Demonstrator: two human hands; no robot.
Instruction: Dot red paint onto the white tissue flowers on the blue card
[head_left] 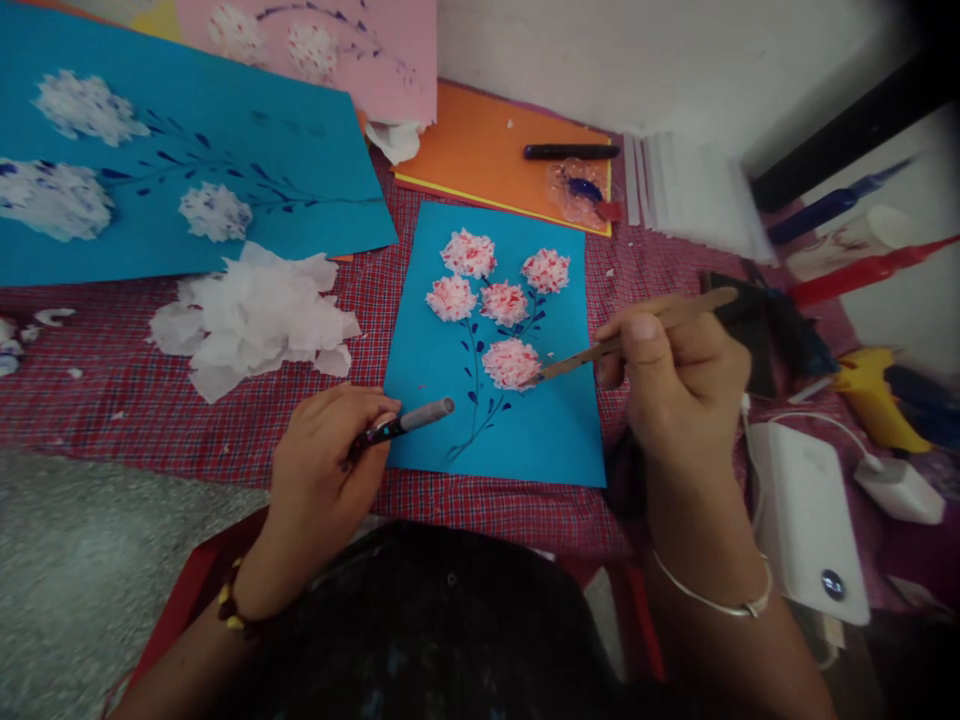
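Note:
My left hand is closed around a dark, speckled pen with a grey end, over the lower left edge of a blue sheet. In my right hand is a thin flat wooden stick, pinched between thumb and fingers. The stick's far tip touches or nearly touches the right side of the lowest red-and-white paper flower. Several more such flowers, one a fluffy bloom at the top left, sit above it. Dark drawn stems and leaves run below and between them.
Torn white paper pieces lie left of the sheet. Behind are a larger blue sheet with white flowers, orange sheets and a dark marker. At right lie a white power bank, a charger and a red paint tube.

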